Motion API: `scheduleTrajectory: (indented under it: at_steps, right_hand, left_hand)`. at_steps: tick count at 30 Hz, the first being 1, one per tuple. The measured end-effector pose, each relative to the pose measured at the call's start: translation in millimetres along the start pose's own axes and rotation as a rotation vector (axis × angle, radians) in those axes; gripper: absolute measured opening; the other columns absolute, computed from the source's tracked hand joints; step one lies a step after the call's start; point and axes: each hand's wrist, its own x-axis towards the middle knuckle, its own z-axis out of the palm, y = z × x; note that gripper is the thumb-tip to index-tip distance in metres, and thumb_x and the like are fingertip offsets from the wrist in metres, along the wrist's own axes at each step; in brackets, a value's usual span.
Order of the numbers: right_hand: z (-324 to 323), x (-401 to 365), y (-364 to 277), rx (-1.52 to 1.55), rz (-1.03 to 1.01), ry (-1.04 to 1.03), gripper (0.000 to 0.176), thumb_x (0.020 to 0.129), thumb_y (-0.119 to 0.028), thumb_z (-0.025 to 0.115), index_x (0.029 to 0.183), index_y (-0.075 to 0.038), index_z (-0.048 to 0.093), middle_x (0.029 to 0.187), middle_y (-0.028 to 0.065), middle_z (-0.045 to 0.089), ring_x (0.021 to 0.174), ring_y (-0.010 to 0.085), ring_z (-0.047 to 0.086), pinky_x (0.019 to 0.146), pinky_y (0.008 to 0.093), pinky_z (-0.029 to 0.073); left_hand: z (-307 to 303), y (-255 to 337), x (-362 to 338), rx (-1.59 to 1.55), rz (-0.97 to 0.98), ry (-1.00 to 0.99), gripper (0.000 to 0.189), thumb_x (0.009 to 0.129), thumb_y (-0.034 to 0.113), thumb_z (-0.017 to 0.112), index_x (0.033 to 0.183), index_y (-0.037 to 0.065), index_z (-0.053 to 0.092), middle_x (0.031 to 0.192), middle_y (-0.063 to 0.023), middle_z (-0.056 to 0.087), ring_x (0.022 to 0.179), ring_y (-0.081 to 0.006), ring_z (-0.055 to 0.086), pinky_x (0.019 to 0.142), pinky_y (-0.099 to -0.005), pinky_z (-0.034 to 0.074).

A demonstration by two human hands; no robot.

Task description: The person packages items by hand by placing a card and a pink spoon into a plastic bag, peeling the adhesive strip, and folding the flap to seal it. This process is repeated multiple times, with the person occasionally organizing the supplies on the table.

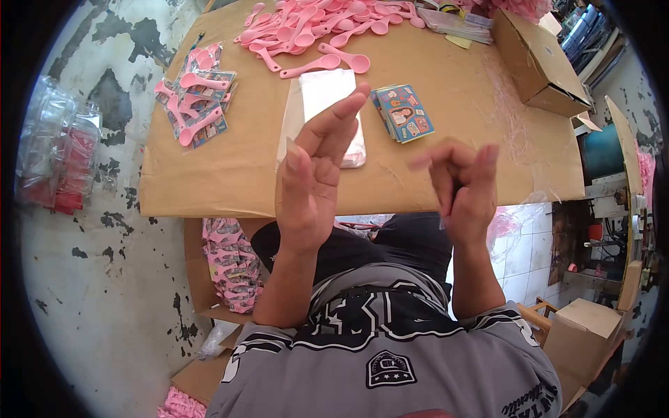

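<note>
My left hand [311, 174] is raised above the table's near edge, fingers stretched out and thumb apart, with nothing in it. Behind it lies a stack of clear plastic bags [327, 90] on a white backing, partly covered by my fingers. To the right, my right hand [468, 188] is also in the air, its fingers bent but apart and smeared by motion at the tips; I see nothing held there. A small stack of blue printed cards [404, 113] sits on the table between the bags and my right hand.
Pink plastic spoons [306, 28] are heaped at the table's far side. Bagged spoons with cards [198, 97] lie at the left. A cardboard box [540, 63] stands at the right. Below the table, a carton [195, 258] holds packed pink spoons.
</note>
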Motion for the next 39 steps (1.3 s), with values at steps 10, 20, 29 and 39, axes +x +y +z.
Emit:
scheduleTrajectory:
  at_steps: [10,20,29,39]
  right_hand:
    - [-62.9,-4.5,26.8,-1.162,-0.344,0.382,0.034,0.103,-0.022,0.068,0.128,0.001,0.066,0.120,0.0141,0.073,0.092,0.0216,0.074,0.081,0.0313,0.056]
    - [-102.5,2.0,27.9,-0.642,0.198,0.372,0.031,0.102,-0.019,0.067,0.125,0.001,0.065,0.101,0.0122,0.074,0.086,0.0195,0.071,0.078,0.0326,0.054]
    - [-51.5,7.4,24.0,-0.622,-0.181,0.571,0.023,0.104,-0.021,0.069,0.101,0.001,0.069,0.068,0.0001,0.062,0.063,0.0057,0.055,0.058,0.0259,0.043]
    - [-20.3,63.5,40.7,-0.738,0.050,0.324,0.050,0.095,-0.043,0.076,0.114,0.001,0.065,0.094,0.0135,0.063,0.083,0.0251,0.063,0.071,0.0393,0.052]
  left_hand:
    - [-52.7,28.7,-2.3,0.274,-0.015,0.418,0.040,0.110,0.027,0.049,0.138,0.000,0.058,0.136,-0.0192,0.066,0.116,-0.0193,0.061,0.099,-0.0319,0.046]
    - [-83.3,34.8,3.0,1.036,-0.234,0.424,0.033,0.104,0.029,0.066,0.125,0.005,0.070,0.106,-0.0018,0.070,0.085,-0.0080,0.056,0.074,-0.0235,0.043]
    - [-87.8,8.2,15.3,1.493,-0.394,0.402,0.040,0.096,0.034,0.076,0.109,-0.003,0.070,0.095,-0.0117,0.064,0.086,-0.0202,0.061,0.079,-0.0354,0.051]
    - [-95.2,3.9,24.7,1.347,-0.486,0.199,0.042,0.092,0.034,0.079,0.103,-0.005,0.065,0.102,-0.0170,0.062,0.094,-0.0306,0.062,0.087,-0.0410,0.051]
